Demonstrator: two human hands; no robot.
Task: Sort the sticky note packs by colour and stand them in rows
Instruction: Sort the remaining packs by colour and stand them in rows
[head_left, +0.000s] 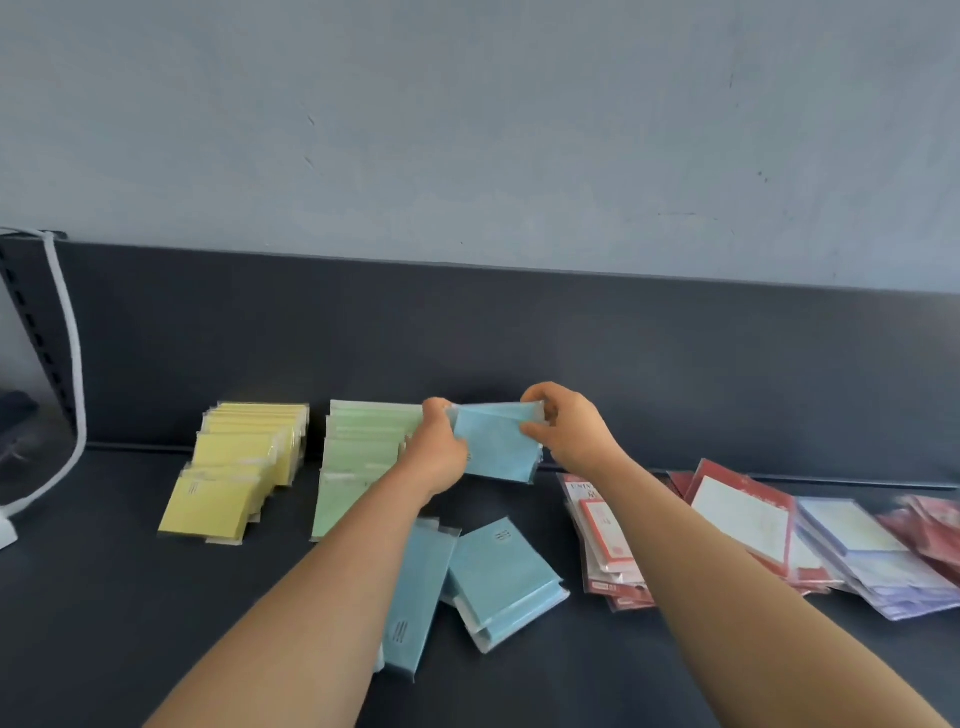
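Left grip and right grip pinch one blue pack by its side edges, frame centre, near back panel. Yellow row and green row stand left of it, a gap between them. Loose blue packs lie below centre; shelf surface shows lower left.

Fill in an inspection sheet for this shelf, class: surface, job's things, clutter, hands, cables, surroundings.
Surface: dark shelf, carrying every pack.
Job's things: yellow row and green row stand at back left; held blue pack upright beside the green row; loose blue packs lie flat in front.
Clutter: red and lilac packs heaped at right.
Hands: left hand and right hand each pinch an end of the held blue pack.
Cables: white cable hangs at far left.
Surroundings: dark back panel, pale wall above.
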